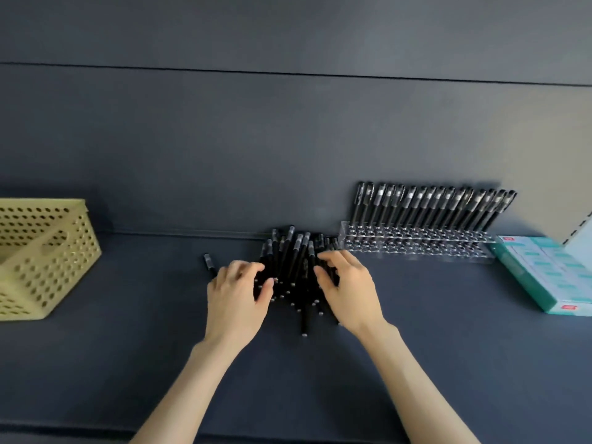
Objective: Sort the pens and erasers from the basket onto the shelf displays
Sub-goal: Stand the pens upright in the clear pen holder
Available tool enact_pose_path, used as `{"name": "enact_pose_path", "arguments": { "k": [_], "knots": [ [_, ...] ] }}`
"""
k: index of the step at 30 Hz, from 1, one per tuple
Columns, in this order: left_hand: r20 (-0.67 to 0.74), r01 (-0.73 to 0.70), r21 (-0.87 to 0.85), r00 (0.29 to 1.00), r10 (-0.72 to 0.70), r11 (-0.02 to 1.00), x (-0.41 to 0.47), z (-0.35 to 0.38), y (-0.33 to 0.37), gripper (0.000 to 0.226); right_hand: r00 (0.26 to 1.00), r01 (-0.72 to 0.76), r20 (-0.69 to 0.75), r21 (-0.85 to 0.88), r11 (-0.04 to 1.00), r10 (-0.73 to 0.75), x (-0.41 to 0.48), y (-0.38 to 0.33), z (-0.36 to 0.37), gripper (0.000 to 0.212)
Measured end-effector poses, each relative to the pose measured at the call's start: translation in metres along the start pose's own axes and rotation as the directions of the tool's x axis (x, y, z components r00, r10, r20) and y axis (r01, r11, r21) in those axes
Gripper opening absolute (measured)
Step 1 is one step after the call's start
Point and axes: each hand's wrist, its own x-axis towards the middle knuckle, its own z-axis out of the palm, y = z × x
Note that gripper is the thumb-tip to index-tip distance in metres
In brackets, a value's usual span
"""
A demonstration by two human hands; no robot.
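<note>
Black plastic pens (pixel 293 270) lie in a loose, fanned heap on the dark matte shelf (pixel 128 347), slim round barrels with pale bands near the caps. One stray pen (pixel 209 265) lies just left of the heap. The left hand (pixel 238 293) cups the heap's left edge with bent fingers and the thumb tucked against the barrels; I cannot tell whether it actually grips any. The right hand (pixel 347 290) arches over the right edge, fingers spread and only touching.

This looks like the gathering step: herding the scattered pens into a bundle. Next, they need squaring up so single pens can be slotted upright into the clear acrylic rack (pixel 416 248), whose back row (pixel 432 206) is already filled and whose front holes are empty.

The yellow perforated basket (pixel 48 257) sits well to the left, and teal cardboard boxes (pixel 544 270) lie beside the rack on the right.
</note>
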Motion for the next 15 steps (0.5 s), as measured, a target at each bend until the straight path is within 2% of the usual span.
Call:
{"name": "enact_pose_path", "arguments": {
  "k": [3,6,11,15],
  "knots": [
    [0.072,0.109,0.045,0.991,-0.112,0.993,0.006,-0.001,-0.019,0.041,0.998,-0.065,0.017,-0.026,0.998,0.065,0.004,-0.011,0.015,0.029],
    [0.134,0.18,0.019,0.974,-0.181,0.983,0.014,0.001,-0.032,0.049,0.994,-0.102,0.035,-0.051,0.994,0.103,0.011,-0.018,0.031,0.032],
    [0.153,0.157,-0.176,0.98,-0.131,0.972,0.024,0.004,-0.031,0.046,0.988,-0.142,0.048,-0.137,0.98,0.15,0.024,-0.02,0.049,0.038],
    [0.193,0.184,-0.318,0.973,-0.126,0.93,0.038,0.01,-0.023,0.054,0.982,-0.183,0.02,-0.176,0.967,0.19,0.037,-0.021,0.057,0.043]
  ]
}}
